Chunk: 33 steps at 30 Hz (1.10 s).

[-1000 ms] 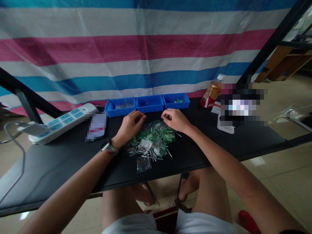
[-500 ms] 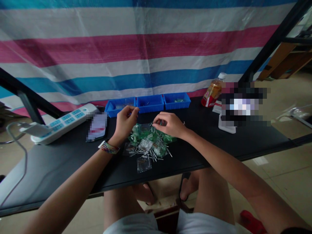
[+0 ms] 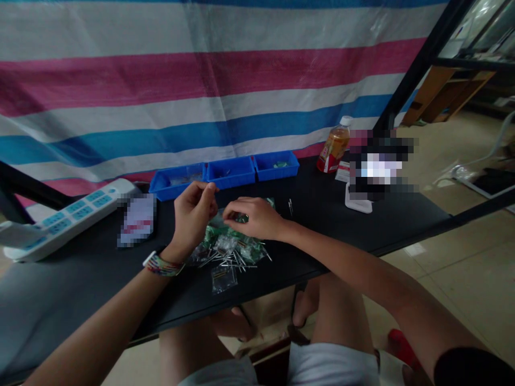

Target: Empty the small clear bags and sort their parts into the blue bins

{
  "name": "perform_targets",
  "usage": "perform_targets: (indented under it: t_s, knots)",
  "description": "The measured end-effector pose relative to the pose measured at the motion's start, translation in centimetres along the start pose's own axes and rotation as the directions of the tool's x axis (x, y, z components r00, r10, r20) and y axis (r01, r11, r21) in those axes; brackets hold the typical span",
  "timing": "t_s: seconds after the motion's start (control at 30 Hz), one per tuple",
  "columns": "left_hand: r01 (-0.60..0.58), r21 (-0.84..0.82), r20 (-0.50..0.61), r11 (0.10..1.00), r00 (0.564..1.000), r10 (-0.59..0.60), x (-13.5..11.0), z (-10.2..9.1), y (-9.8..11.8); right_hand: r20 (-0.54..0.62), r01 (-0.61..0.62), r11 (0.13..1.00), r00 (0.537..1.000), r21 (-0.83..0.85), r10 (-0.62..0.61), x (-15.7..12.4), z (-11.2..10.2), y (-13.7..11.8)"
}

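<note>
My left hand [image 3: 193,210] is closed in a pinch above the left side of a pile, with its fingertips near the blue bins; what it pinches, if anything, is too small to make out. Close beside it, my right hand [image 3: 254,217] curls over the pile, thumb and fingers brought together, their contents hidden. Under both hands lies a heap of green pieces and clear plastic bags [image 3: 225,244]. Several thin metal pins [image 3: 237,261] stick out toward me. In front of the heap is a small clear bag [image 3: 224,279] with brass-coloured pieces inside.
Three blue bins [image 3: 231,172] stand in a row at the back, small parts inside. A white power strip [image 3: 72,217] and a phone [image 3: 138,220] are on the left. To the right are a drink bottle [image 3: 335,145] and a white object [image 3: 358,199]. Two pins [image 3: 290,207] lie right of the heap.
The view has shifted, so the table things sit further left. My right hand has moved left over the heap, closer to my left hand. The two pins to the right are now uncovered.
</note>
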<state>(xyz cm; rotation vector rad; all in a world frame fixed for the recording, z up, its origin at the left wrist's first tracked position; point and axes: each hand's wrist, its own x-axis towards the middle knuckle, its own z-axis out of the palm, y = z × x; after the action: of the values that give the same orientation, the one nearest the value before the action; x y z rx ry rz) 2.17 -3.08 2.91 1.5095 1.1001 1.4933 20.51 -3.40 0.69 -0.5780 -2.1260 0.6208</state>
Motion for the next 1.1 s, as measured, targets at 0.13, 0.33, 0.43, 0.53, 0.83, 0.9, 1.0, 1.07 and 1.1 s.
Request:
perform_targets:
  t_s: [0.13,0.33,0.43,0.53,0.83,0.9,1.0,1.07,1.1]
  knots:
    - [0.039,0.007,0.009,0.999,0.999,-0.039,0.4,-0.5,-0.4,-0.103,-0.094,0.961,0.987,0.259,0.124,0.2,-0.4,0.7]
    - [0.068,0.029,0.238,0.997,0.968,-0.073,0.6,-1.2,-0.6,-0.137,-0.300,0.728,0.870,0.616,0.475,0.6,-1.0,2.1]
    - [0.035,0.055,0.263,0.998,0.963,-0.048,0.5,-1.1,-0.4,-0.111,-0.322,0.683,0.853,0.656,0.510,0.6,-1.3,2.4]
    - [0.013,0.079,0.263,0.997,0.964,-0.034,0.5,-0.8,-0.3,-0.058,-0.346,0.664,0.860,0.663,0.507,0.6,-1.5,2.4]
    - [-0.087,0.253,0.306,0.964,0.952,0.006,0.2,-0.9,-0.8,-0.028,-0.333,0.668,0.883,0.666,0.469,0.6,-1.1,2.1]
    - [-0.056,0.267,0.303,0.962,0.953,-0.029,0.3,-1.0,-1.0,-0.065,-0.311,0.704,0.890,0.639,0.452,0.4,-1.1,1.9]
    - [0.019,0.237,0.277,0.971,0.957,-0.086,0.5,-1.1,-1.3,-0.111,-0.289,0.754,0.896,0.590,0.431,0.2,-1.1,1.8]
    - [0.048,0.195,0.267,0.980,0.958,-0.100,0.6,-1.2,-1.3,-0.158,-0.262,0.806,0.904,0.531,0.398,0.1,-1.2,1.9]
    - [0.055,0.173,0.269,0.983,0.958,-0.101,0.6,-1.2,-1.2,-0.187,-0.244,0.838,0.908,0.488,0.374,0.0,-1.3,2.0]
